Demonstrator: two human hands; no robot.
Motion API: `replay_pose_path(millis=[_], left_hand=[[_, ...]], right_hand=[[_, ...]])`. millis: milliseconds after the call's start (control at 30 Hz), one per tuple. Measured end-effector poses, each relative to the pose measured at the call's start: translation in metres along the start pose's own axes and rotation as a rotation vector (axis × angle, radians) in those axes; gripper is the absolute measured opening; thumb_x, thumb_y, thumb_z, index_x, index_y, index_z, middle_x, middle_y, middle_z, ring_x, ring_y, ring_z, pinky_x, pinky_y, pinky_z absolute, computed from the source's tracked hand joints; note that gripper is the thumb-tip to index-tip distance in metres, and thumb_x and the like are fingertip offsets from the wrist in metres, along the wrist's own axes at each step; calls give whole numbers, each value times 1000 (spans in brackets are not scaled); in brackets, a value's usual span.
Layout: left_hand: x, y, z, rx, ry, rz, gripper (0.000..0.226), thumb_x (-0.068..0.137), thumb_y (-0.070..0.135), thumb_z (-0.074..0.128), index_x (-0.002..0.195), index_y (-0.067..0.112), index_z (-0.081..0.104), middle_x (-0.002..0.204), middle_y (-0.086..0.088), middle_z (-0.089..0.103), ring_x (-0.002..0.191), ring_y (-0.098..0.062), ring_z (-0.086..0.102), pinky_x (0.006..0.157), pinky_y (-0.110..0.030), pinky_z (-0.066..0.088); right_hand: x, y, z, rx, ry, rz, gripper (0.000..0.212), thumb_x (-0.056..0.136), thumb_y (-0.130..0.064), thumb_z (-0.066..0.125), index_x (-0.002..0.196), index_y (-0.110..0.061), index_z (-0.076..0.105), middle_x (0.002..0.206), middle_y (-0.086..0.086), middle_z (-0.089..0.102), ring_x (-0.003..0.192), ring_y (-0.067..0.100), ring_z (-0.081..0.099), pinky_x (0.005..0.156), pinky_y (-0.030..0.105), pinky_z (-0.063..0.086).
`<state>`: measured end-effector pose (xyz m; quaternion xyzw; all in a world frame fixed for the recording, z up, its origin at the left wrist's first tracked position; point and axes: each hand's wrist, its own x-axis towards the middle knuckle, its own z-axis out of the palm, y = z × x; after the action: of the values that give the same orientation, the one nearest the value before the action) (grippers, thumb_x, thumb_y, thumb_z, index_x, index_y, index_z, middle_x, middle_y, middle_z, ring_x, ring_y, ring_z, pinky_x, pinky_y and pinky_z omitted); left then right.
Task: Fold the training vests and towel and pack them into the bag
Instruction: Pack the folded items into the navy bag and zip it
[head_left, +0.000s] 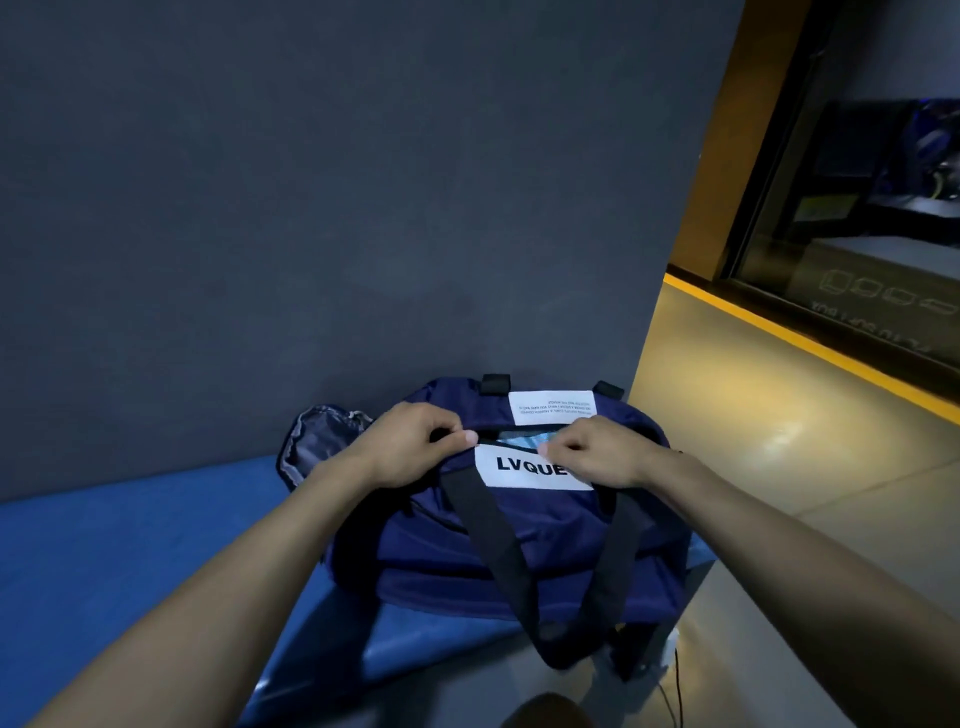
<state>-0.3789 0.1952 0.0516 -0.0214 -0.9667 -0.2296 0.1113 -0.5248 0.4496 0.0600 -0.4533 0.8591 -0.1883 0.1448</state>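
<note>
Blue mat (130, 545) against grey wall (311, 182)

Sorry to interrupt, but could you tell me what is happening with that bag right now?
A person is working at the top opening of a navy duffel bag that sits on a blue mat against a dark wall. The left hand pinches the bag's edge at one end of the opening, and the right hand pinches it near the white label. Some light blue fabric shows through the narrow gap, so something seems to be packed already.
</note>
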Motion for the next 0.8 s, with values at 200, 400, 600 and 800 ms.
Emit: replay_pose_path(millis=[200, 400, 600, 800], left_hand=[[-8, -5, -5, 69, 40, -5, 38, 99, 55, 56, 69, 30, 55, 67, 15, 60, 73, -3, 53, 74, -29, 33], [-13, -7, -6, 196, 19, -44, 37, 98, 58, 54, 69, 36, 51, 75, 13, 60, 88, -13, 48, 89, -35, 32], [-16, -30, -18, -13, 116, -41, 21, 97, 16, 63, 116, 24, 68, 107, 9, 61, 102, -15, 54, 93, -30, 40], [-18, -47, -28, 254, -149, -236, 34, 92, 15, 55, 119, 31, 67, 111, 10, 73, 108, -19, 65, 94, -39, 52]], right_hand=[[-7, 3, -5, 26, 58, -97, 19, 97, -36, 67, 85, -24, 76, 79, -8, 71, 76, 3, 64, 69, 17, 45], [1, -5, -5, 4, -68, -14, 27, 95, -44, 69, 83, -20, 76, 81, -7, 74, 73, 3, 62, 72, 23, 48], [26, -47, -9, 108, -94, 10, 30, 95, -47, 65, 78, -23, 68, 69, -16, 59, 65, 3, 52, 69, 25, 44], [51, -81, 22, 197, -91, -96, 10, 96, -30, 70, 94, -20, 73, 69, -15, 63, 60, -2, 54, 62, 17, 42]])
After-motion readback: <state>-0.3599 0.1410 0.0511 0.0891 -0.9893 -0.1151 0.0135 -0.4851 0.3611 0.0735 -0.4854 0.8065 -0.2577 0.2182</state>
